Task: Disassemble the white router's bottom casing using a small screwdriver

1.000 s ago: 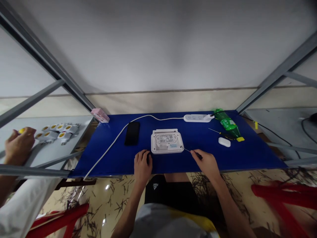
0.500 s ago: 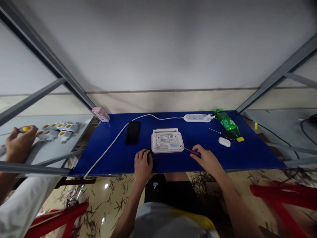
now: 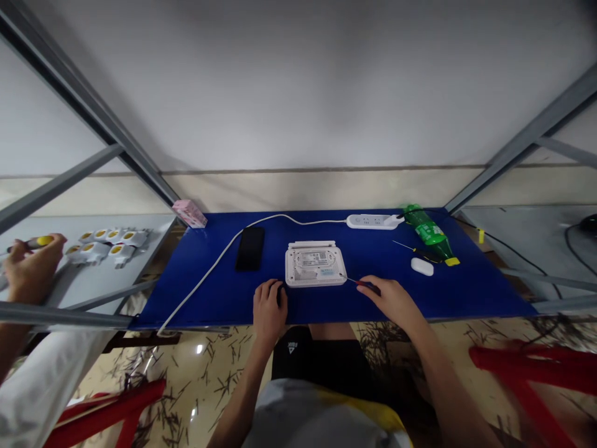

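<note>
A white router [image 3: 308, 274] lies with its labelled underside up and its antenna folded along the far edge. My right hand [image 3: 389, 298] is closed round the red and dark handle of a screwdriver [image 3: 361, 284], whose thin shaft reaches the router's lower right corner. My left hand [image 3: 269, 311] rests on the table by the router's lower left corner, fingers curled. A dark patch shows between its thumb and forefinger; what is there, if anything, I cannot make out.
On the blue table [image 3: 209, 249] are a black phone [image 3: 250, 249], a white power strip [image 3: 373, 221] with cable, a green bottle [image 3: 429, 233], a second screwdriver [image 3: 422, 254], a white case [image 3: 422, 267] and a pink box [image 3: 189, 213]. At left, a co-worker's hand [image 3: 35, 267] holds a yellow-tipped tool beside white sockets [image 3: 121, 252].
My hands, the router and the screwdriver stay almost in place. At the left, the co-worker's hand and the yellow-tipped tool have shifted slightly left.
</note>
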`<action>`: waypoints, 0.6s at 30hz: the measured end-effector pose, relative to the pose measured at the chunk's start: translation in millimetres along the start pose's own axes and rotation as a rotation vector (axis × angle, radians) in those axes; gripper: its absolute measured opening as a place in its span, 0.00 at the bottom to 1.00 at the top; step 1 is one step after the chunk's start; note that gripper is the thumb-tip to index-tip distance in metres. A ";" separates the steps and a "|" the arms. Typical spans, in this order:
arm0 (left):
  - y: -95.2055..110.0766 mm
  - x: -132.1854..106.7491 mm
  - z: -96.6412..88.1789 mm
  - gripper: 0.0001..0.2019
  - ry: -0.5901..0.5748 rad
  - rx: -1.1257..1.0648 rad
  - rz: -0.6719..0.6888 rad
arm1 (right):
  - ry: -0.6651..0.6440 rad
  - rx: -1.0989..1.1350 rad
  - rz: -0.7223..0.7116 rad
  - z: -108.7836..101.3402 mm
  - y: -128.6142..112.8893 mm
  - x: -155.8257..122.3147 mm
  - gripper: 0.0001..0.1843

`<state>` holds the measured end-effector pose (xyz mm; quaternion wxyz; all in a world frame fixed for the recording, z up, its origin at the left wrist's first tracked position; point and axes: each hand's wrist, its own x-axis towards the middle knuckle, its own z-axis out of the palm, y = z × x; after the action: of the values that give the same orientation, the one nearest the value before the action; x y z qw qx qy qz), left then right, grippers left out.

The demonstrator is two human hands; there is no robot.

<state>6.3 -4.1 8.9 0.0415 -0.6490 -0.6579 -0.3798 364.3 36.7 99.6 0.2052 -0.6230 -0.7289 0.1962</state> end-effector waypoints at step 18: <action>1.0 0.9 -1.4 0.13 -0.013 0.003 0.000 | -0.078 0.047 0.009 -6.3 1.1 0.2 0.20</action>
<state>6.5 -4.3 10.8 0.0380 -0.6514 -0.6587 -0.3745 368.6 37.2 104.3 0.1905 -0.6132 -0.7286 0.2383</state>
